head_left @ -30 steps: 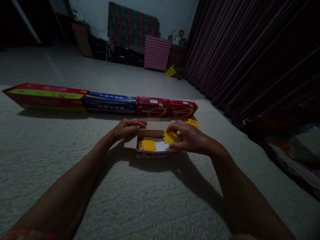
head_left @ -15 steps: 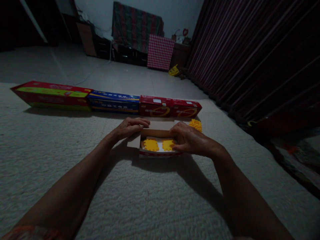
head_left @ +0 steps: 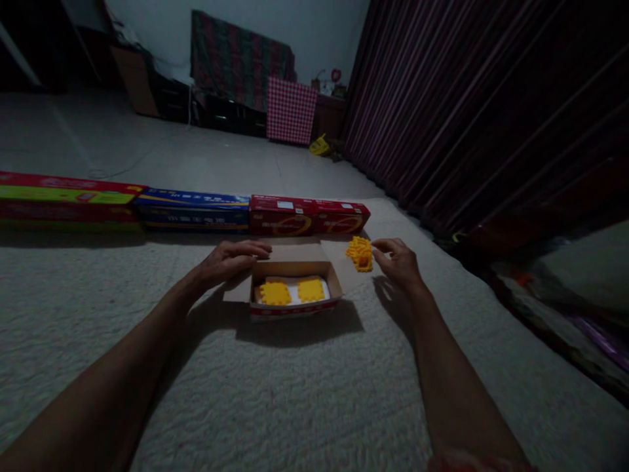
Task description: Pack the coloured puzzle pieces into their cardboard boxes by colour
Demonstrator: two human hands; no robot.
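A small cardboard box (head_left: 295, 313), with its flaps folded out, stands in front of me. In it lie two yellow notched square tiles, a left tile (head_left: 275, 294) and a right tile (head_left: 310, 290), on something white. My left hand (head_left: 228, 263) rests at the box's back left corner, fingers stretched out over the flap edge and touching it. At the box's right, a heap of yellow interlocking pieces (head_left: 360, 254) sits by the spread right flap (head_left: 339, 262). My right hand (head_left: 400, 265) is at the heap's right side, thumb and fingers apart, with nothing visible between them.
Behind the box runs a row of cartons: a red and green one (head_left: 69, 203), a blue one (head_left: 194, 211) and two red ones (head_left: 282, 215). All stand on a pale quilted mat (head_left: 275, 406). A dark curtain (head_left: 417, 111) hangs at the right.
My right hand has left the right-hand tile in the box and moved right to the yellow heap. My left hand stays at the box's corner. The view has shifted to the right.
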